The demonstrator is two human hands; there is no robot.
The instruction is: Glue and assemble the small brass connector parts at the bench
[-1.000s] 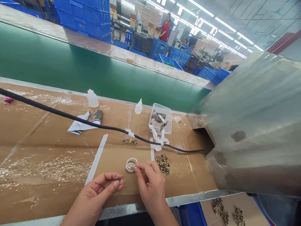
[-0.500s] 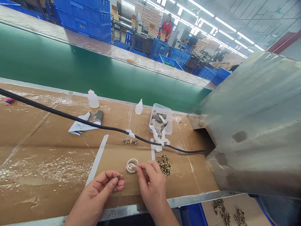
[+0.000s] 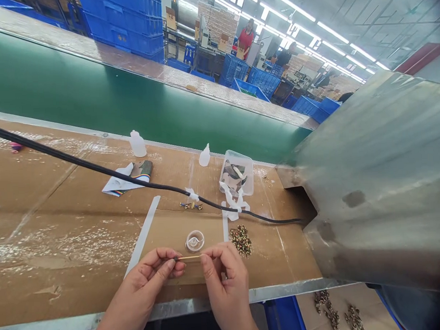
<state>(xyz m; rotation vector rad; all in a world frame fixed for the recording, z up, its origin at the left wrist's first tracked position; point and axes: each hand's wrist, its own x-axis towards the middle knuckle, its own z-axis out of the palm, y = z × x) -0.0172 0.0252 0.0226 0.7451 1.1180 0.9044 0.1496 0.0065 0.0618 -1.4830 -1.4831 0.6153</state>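
My left hand (image 3: 157, 273) pinches a small dark piece (image 3: 176, 258) between thumb and fingertips. A thin wooden stick (image 3: 189, 257) is held by its right end in my right hand (image 3: 224, 273), and its left tip meets the small piece. Just beyond the stick stands a small round clear dish (image 3: 195, 241) on the cardboard. To the right of the dish lies a pile of small gold and dark metal parts (image 3: 241, 241). A few similar parts (image 3: 191, 206) sit in a row farther back.
A black cable (image 3: 163, 187) crosses the cardboard-covered table. Behind it are two white bottles (image 3: 138, 144) (image 3: 204, 156), a folded cloth (image 3: 128, 179) and a clear tub (image 3: 237, 173). A metal housing (image 3: 372, 188) stands right; a green conveyor (image 3: 131, 103) runs behind.
My right hand has drawn back from the dish, bringing the stick to the small piece in my left hand. My left hand has barely moved. The view has shifted slightly.
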